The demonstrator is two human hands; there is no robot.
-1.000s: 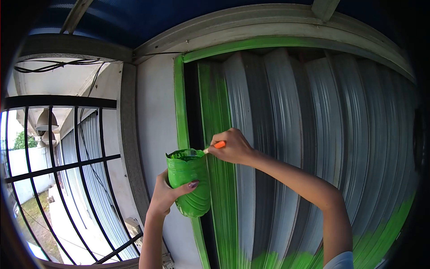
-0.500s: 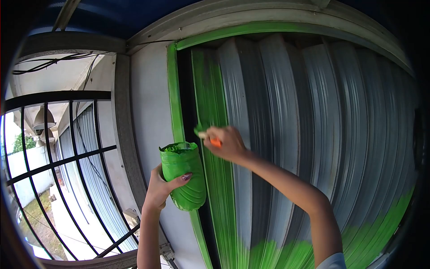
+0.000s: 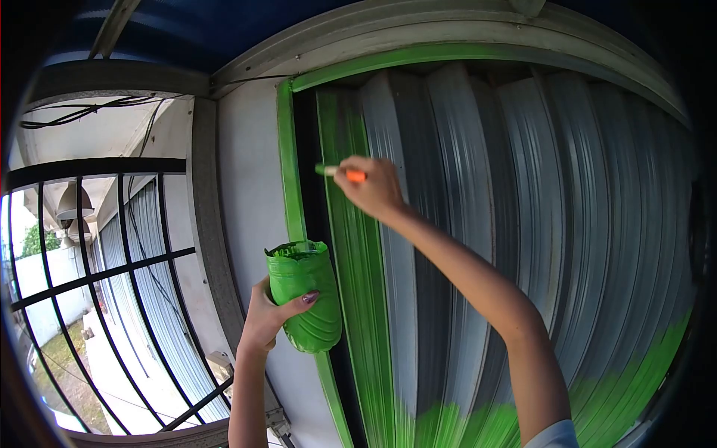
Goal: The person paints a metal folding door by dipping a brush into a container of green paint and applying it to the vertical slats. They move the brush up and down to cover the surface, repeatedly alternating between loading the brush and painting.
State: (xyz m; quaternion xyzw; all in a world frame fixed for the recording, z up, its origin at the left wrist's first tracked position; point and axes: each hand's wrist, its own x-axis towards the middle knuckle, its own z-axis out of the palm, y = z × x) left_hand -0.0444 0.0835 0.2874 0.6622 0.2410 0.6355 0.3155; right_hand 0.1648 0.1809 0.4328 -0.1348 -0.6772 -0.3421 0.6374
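My left hand (image 3: 270,317) is wrapped round a cut plastic bottle (image 3: 305,299), coated with green paint and open at its ragged top. In my right hand (image 3: 373,187) is a paintbrush (image 3: 328,170) with an orange handle, gripped near the bristles. Its green tip points left, over the dark gap beside the corrugated metal door (image 3: 470,224). The door's leftmost fold (image 3: 351,246) is streaked green, with a thinner, greyer patch near its top. Most other folds are bare grey, with green along the bottom.
A green-painted frame (image 3: 290,164) borders the door at left and top. Left of it stand a pale wall panel (image 3: 250,187) and a black barred window (image 3: 97,276). Black cables (image 3: 82,108) hang above the bars.
My right hand and the paintbrush have moved upward along the leftmost fold. My left hand holds the bottle in nearly the same place. The view has shifted slightly.
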